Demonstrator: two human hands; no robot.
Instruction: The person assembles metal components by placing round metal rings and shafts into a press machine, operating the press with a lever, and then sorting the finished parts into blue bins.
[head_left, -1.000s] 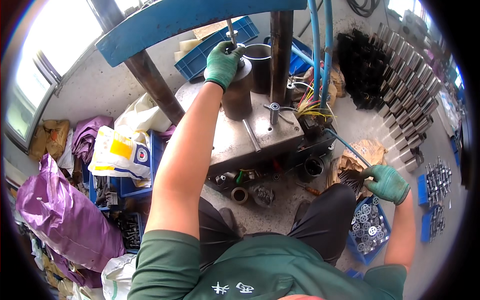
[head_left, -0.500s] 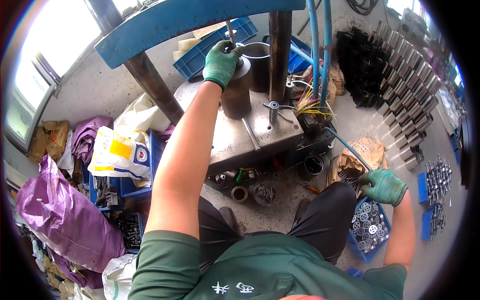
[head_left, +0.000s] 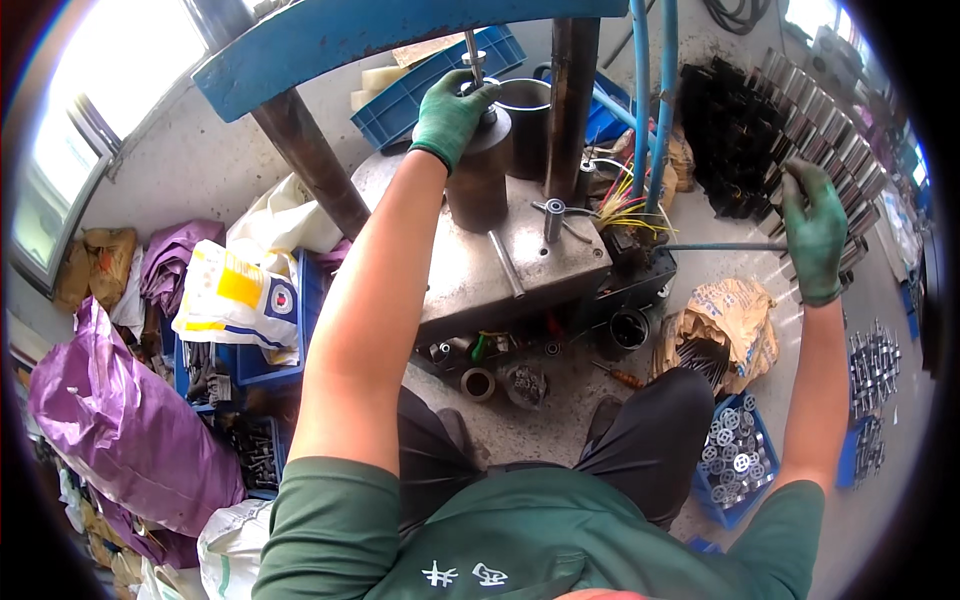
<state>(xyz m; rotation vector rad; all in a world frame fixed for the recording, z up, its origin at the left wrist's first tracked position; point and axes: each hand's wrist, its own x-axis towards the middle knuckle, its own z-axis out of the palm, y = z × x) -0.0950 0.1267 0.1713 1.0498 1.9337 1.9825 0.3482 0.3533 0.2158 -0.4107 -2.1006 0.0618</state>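
Both my hands wear green gloves. My left hand [head_left: 452, 115] is closed around a small round metal part [head_left: 480, 88] on top of a thick dark steel cylinder [head_left: 478, 190]; the fingers partly hide it. Just above stands a slim metal rod with a collar [head_left: 474, 58]. The cylinder rests upright on the steel press table [head_left: 400, 185]. Out to the right, my right hand [head_left: 818, 230] is raised with fingers extended upward. A thin blue lever [head_left: 725, 246] from the press reaches its palm side. Whether it touches the palm is hard to see.
A loose pin [head_left: 505, 265] and short upright tube [head_left: 554, 220] are on the table, beside press columns [head_left: 572, 110]. Right of my knees are a paper bag [head_left: 735, 320] and a blue bin [head_left: 735, 515] of small wheel-shaped parts. Stacked steel tubes [head_left: 855, 120] stand far right.
My right hand has moved up and away from beside the paper bag, its fingers now extended. The blue lever has swung up to nearly level. My left hand stays at the cylinder top.
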